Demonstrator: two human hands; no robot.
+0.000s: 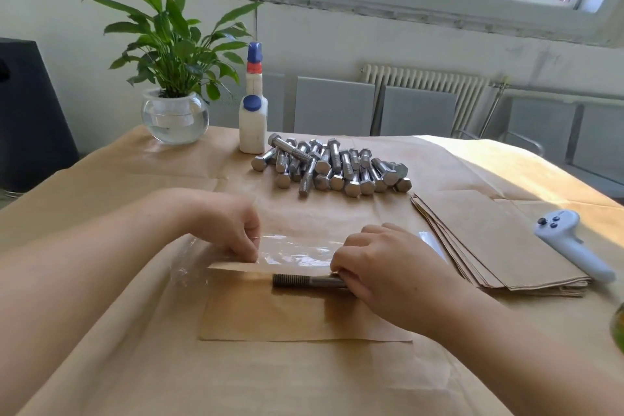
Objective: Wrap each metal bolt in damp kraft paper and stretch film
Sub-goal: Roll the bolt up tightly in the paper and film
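A metal bolt (305, 280) lies sideways on a damp, darkened sheet of kraft paper (290, 317), its threaded end pointing left and its head hidden under my right hand (381, 267). Clear stretch film (297, 252) lies under the sheet and spreads beyond its far edge. My left hand (233, 230) pinches the far edge of the paper and film, lifting it toward the bolt. The right hand's curled fingers pinch the same edge near the bolt's head end. A pile of several bare bolts (332, 167) sits farther back at the table's centre.
A stack of cut kraft sheets (496, 243) lies right of my hands, with a pale blue controller (570, 245) beside it. A white spray bottle (253, 105) and a potted plant in a glass bowl (174, 115) stand at the back left. Brown paper covers the table (135, 172).
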